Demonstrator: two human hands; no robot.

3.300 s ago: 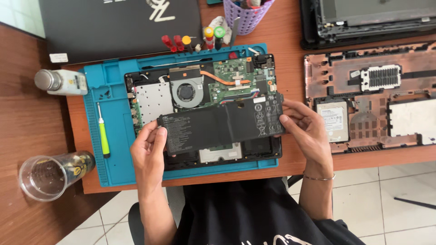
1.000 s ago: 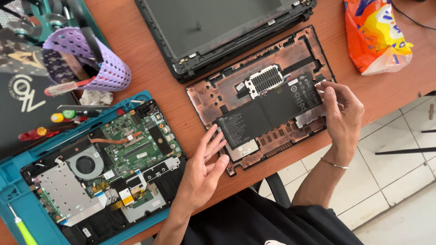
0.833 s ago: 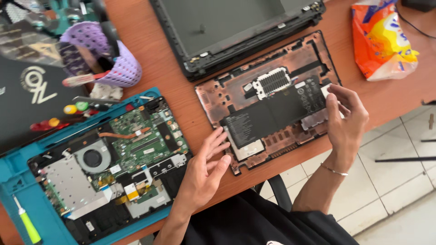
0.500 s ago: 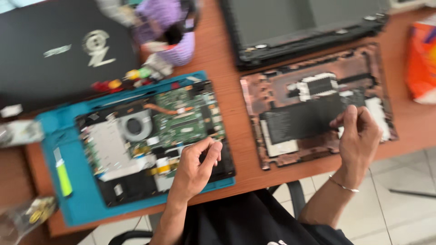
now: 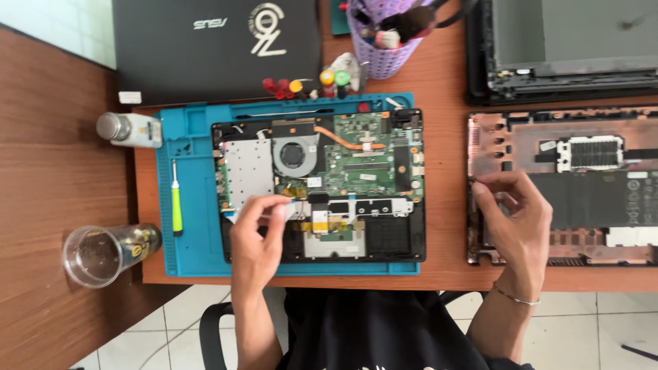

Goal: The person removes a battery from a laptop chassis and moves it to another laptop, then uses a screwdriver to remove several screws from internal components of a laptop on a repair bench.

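An opened laptop point(image 5: 356, 171) with its green board, fan and silver plate bare lies on a blue work mat point(image 5: 192, 137). My left hand point(image 5: 257, 236) rests on its lower left part, thumb and forefinger pinching a flat white ribbon cable point(image 5: 236, 214). To the right lies a copper-coloured bottom cover point(image 5: 521, 137) with a black battery point(image 5: 596, 199) resting in it. My right hand point(image 5: 515, 219) hovers over that cover's left edge with bent fingers, holding nothing and just left of the battery.
A green screwdriver point(image 5: 177, 202) lies on the mat's left side. A glass cup point(image 5: 103, 253) and a white bottle point(image 5: 130, 129) stand at the left. At the back are a closed black laptop point(image 5: 212, 41), a purple tool basket point(image 5: 384, 41), coloured screwdrivers point(image 5: 301, 85) and a screen assembly point(image 5: 569, 48).
The battery went from both hands into the copper cover. My left hand moved back to the open laptop and pinched the ribbon cable; my right hand slid to the cover's left edge.
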